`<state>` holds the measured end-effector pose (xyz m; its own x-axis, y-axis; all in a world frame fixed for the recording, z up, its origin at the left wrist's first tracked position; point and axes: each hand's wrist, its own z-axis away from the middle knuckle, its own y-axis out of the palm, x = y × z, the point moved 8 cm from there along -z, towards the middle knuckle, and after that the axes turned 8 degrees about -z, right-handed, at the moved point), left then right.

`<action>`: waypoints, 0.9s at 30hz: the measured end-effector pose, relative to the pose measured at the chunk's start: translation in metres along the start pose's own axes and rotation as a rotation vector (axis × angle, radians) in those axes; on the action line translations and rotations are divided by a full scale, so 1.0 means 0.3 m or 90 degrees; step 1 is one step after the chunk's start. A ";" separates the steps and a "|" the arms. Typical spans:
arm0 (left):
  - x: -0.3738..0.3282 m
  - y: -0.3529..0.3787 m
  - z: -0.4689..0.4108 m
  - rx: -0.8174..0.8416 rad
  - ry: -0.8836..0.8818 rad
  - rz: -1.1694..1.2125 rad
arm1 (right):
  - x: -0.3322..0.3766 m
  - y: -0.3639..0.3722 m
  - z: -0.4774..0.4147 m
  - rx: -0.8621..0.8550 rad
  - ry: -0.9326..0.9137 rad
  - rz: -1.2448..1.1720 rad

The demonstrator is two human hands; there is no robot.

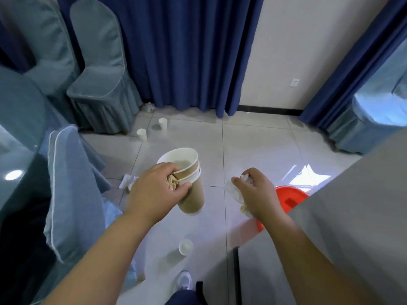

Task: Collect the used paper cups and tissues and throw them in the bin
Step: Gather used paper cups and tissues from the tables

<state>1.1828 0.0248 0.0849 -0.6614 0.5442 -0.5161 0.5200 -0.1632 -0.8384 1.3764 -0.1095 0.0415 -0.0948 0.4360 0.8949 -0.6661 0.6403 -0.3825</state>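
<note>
My left hand (154,186) grips a stack of brown paper cups (189,172) with white rims, held above the tiled floor at the centre. My right hand (255,192) is closed on crumpled white tissues (233,190), just left of a red bin (290,199) partly hidden behind a grey surface. Loose white paper cups stand on the floor: one (185,246) near my feet, two more (141,134) (163,123) farther off by the chairs. A crumpled tissue (127,181) lies on the floor left of my left hand, and another (149,107) by the curtain.
Chairs in grey-blue covers (101,84) stand at the left, one (68,183) close by. A glass-topped table (15,155) is at far left. Blue curtains (187,51) hang ahead. A grey surface (352,227) fills the lower right. Another covered chair (378,111) is at right.
</note>
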 end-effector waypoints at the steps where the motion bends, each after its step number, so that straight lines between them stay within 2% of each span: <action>1: 0.004 0.012 -0.062 0.005 0.002 0.001 | 0.011 0.004 -0.050 -0.010 0.007 -0.009; 10: -0.045 0.167 -0.538 0.052 0.064 0.017 | 0.067 -0.032 -0.479 -0.073 0.080 -0.085; 17: -0.142 0.396 -0.982 0.060 0.095 0.000 | 0.092 -0.081 -0.986 -0.088 0.092 -0.151; 23: -0.315 0.607 -1.309 0.124 0.156 0.001 | 0.084 -0.251 -1.338 -0.123 0.112 -0.152; 27: -0.444 0.746 -1.417 0.166 0.196 0.013 | 0.017 -0.416 -1.429 -0.193 0.129 -0.162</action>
<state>1.6171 0.2656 0.0404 -0.4393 0.7529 -0.4901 0.3508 -0.3585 -0.8651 1.7763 0.0840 -0.0047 0.2118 0.3368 0.9175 -0.3997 0.8865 -0.2331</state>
